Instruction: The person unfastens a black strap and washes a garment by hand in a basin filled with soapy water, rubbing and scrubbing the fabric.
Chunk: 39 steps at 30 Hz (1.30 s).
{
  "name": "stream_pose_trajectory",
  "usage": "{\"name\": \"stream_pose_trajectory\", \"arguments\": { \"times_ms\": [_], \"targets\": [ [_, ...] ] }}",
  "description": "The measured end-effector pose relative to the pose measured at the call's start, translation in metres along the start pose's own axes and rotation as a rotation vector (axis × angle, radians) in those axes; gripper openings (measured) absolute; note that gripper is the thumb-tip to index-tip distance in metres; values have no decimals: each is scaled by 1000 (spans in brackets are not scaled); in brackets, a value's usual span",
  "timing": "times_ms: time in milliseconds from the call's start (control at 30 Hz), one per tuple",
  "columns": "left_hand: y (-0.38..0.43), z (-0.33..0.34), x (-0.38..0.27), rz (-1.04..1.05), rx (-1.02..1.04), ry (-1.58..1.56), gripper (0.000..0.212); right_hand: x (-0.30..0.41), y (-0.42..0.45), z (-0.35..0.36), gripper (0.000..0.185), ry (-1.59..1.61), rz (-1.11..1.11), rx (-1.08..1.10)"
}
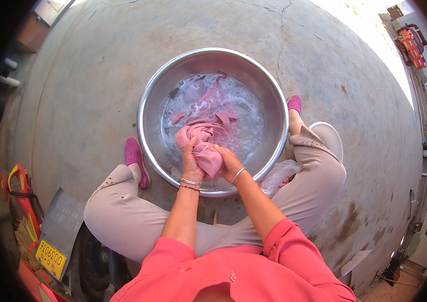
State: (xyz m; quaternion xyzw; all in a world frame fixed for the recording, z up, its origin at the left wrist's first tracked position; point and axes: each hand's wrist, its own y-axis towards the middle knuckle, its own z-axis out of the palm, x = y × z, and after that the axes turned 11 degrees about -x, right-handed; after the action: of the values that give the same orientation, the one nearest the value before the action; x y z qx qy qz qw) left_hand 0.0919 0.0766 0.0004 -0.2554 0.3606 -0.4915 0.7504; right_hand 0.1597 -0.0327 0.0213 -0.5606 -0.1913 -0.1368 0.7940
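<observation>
A large round metal basin (273, 88) stands on the floor between my feet. Cloudy, soapy water (249, 124) with bubbles covers its bottom. My left hand (192, 162) grips a bunched pink cloth (209, 156) from the left, thumb on top. From the right, my right hand (230, 162) holds the same bundle. The bundle is above the near part of the basin. The rest of the fabric trails away from me into the water, partly under the surface, so its full shape is hidden.
Right of the basin lie a clear plastic bag (279, 175) and a white round container or lid (328, 137), partly behind my leg. A vehicle's rear with a yellow plate (51, 258) and a wheel (102, 256) stands close at lower left. Cracked concrete floor (96, 75) surrounds the basin.
</observation>
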Motion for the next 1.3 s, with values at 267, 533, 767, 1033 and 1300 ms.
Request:
{"name": "stream_pose_trajectory", "arguments": {
  "times_ms": [267, 533, 767, 1033, 1300],
  "targets": [
    [21, -22, 11, -72, -39, 57, 48, 17, 8, -8, 29, -16, -365, -97],
    [1, -15, 7, -305, -7, 222, 51, 41, -43, 16, 24, -757, -1342, -88],
    [14, -32, 20, -393, 632, -168, 55, -29, -88, 38, 21, -949, -1573, 33],
    [-2, -5, 40, -248, 41, 90, 43, 16, 4, 32, 22, -950, -1053, -396],
    [14, -36, 18, -310, 578, -96, 45, -28, -81, 51, 15, -997, -1312, -110]
  ]
}}
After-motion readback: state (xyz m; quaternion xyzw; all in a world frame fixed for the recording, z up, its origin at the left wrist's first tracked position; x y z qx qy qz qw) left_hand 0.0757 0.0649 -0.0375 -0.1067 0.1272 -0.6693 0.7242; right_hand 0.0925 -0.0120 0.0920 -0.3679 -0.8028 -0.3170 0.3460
